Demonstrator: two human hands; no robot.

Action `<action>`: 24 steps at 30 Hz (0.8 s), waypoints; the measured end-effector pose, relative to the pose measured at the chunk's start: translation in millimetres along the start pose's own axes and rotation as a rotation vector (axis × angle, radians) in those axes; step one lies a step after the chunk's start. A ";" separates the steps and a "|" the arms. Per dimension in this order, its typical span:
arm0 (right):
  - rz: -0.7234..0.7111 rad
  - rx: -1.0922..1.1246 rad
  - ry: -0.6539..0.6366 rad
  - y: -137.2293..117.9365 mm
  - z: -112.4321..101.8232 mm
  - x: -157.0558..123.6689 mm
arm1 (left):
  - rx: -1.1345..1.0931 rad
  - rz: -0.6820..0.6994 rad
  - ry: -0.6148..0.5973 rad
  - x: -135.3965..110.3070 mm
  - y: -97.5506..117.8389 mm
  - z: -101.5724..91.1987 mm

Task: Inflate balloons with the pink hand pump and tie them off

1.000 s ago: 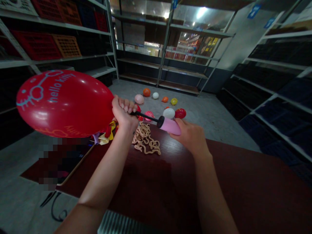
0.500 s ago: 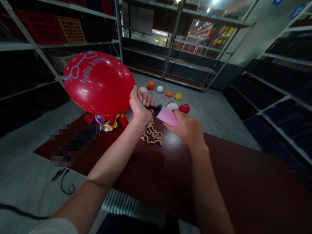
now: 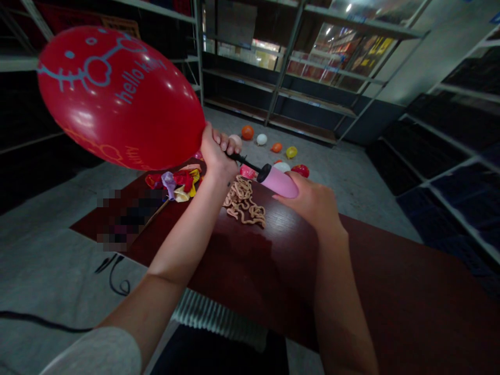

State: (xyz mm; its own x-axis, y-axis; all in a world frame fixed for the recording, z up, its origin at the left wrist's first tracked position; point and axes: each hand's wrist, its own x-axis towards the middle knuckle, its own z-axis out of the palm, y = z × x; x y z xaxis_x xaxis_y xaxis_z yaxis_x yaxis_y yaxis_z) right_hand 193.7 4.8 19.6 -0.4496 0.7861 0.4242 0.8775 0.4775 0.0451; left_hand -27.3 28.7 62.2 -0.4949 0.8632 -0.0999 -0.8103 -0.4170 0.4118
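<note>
A large inflated red balloon [image 3: 128, 104] printed "hello kitty" fills the upper left. My left hand [image 3: 219, 153] is closed at its neck, where the black end of a hand balloon pump [image 3: 279, 182] meets it; the nozzle is hidden by my fingers. The fingers of my right hand [image 3: 314, 200] wrap around the pump's pink barrel. Between the two hands a length of black rod shows. Below them a tangled tan cord [image 3: 244, 203] lies on the dark red table [image 3: 234, 271]. Flat, uninflated balloons [image 3: 182, 182] in several colours are heaped left of my left wrist.
Small inflated balloons, among them an orange one [image 3: 247, 132] and a yellow one [image 3: 291, 152], are on the floor beyond the table. Metal shelving [image 3: 273, 99] stands behind, with more racks at both sides. A black cable [image 3: 117, 281] lies at lower left.
The red balloon looks larger and sits further up and left. My right hand and the pink barrel have drawn away from my left hand, exposing more black rod. The view has shifted slightly.
</note>
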 end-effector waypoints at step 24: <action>-0.025 -0.131 0.066 8.1 -12.8 -5.9 | -0.011 0.144 -0.139 -20.0 -17.5 0.8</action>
State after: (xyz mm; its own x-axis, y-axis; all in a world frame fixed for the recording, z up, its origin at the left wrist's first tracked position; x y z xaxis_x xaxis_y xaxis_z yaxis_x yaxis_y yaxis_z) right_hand 205.6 -1.1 29.0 -0.4633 0.7448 0.4802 0.8824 0.4381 0.1718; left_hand -2.9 18.9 57.7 -0.5590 0.8247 0.0855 -0.7377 -0.5418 0.4029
